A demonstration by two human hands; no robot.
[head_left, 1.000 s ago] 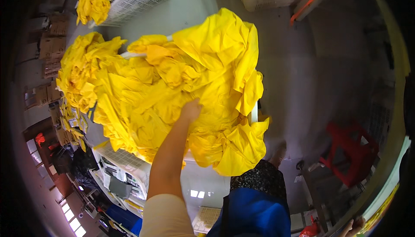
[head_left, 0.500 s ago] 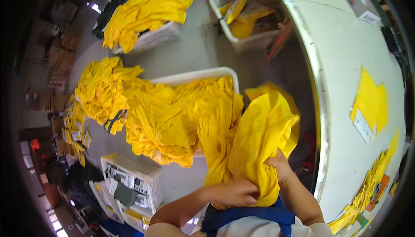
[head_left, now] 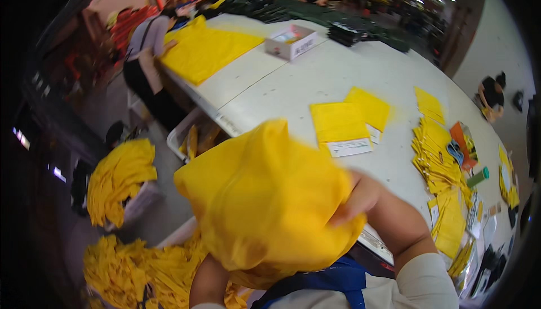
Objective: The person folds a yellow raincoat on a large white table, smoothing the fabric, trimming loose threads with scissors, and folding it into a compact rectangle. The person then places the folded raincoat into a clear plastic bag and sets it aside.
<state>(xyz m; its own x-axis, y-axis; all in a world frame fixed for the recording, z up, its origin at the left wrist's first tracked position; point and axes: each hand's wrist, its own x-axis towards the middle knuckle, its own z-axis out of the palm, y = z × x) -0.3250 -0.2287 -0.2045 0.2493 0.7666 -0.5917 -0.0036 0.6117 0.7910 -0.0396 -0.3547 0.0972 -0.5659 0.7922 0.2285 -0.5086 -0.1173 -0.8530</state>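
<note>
A large bundle of bright yellow cloth (head_left: 265,196) is held up in front of my body, puffed out and slightly blurred. My right hand (head_left: 358,199) is closed on its right side, the fingers partly sunk in the folds. From the lower left my left forearm (head_left: 208,283) reaches up under the bundle, and the cloth hides that hand. Below and left of it, a heap of crumpled yellow cloth (head_left: 141,264) fills a white bin. Flat folded yellow pieces (head_left: 341,122) with white paper labels lie on the white table (head_left: 270,95) beyond.
Stacks of yellow packs (head_left: 434,157), an orange box (head_left: 462,143) and a green cylinder (head_left: 478,177) line the table's right side. A white box (head_left: 290,42) sits farther back. Another bin with yellow cloth (head_left: 121,179) stands left. A person (head_left: 149,55) leans over yellow fabric; others are farther off.
The view has swung up and right, from the bins toward the table. The yellow cloth has been lifted off the heap, my right hand still on it; my left hand has gone behind it.
</note>
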